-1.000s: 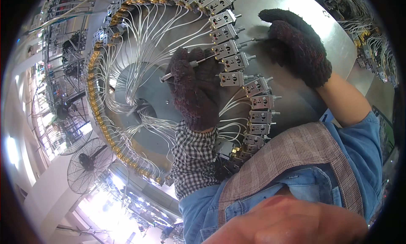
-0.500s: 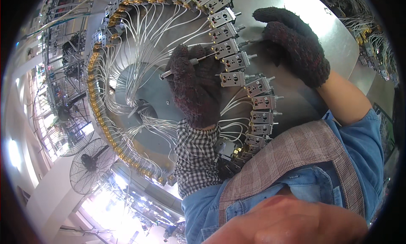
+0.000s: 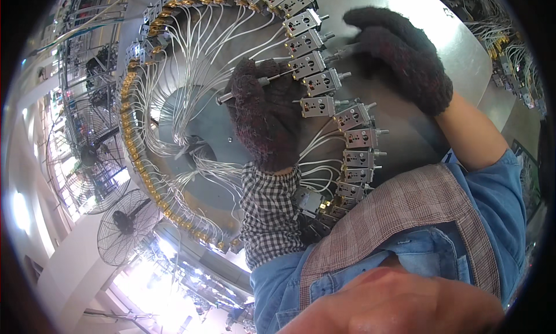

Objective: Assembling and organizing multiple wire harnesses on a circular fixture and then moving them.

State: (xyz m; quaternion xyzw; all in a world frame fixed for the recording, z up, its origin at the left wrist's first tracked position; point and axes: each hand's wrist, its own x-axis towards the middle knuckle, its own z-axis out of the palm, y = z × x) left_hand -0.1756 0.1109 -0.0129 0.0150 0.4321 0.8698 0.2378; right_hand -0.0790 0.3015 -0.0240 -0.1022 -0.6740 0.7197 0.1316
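Note:
My left hand point(image 3: 263, 117), in a dark knitted glove, is closed on a small screwdriver with a slim metal handle point(image 3: 227, 97). Its thin blade reaches the inner end of a boxy metal control unit point(image 3: 307, 65) with a threaded shaft. My right hand point(image 3: 405, 65), also gloved, is at that unit's outer side. Its fingers are curled beside the shaft and slightly blurred; a greyish rod-like piece point(image 3: 343, 52) runs into them, and I cannot make out what it is. Similar metal units point(image 3: 322, 83) stand side by side around the ring, with white wires point(image 3: 200, 50) leading inward.
The units and brass-coloured terminals point(image 3: 136, 154) edge a round metal table with a grey central disc point(image 3: 223, 186). More wired units point(image 3: 515, 62) hang at the far right. Wire-guarded fans point(image 3: 123, 221) stand to the left.
My right hand has shifted slightly left and its fingers have moved at the shaft. My left hand keeps the screwdriver at the same unit, nearly unmoved.

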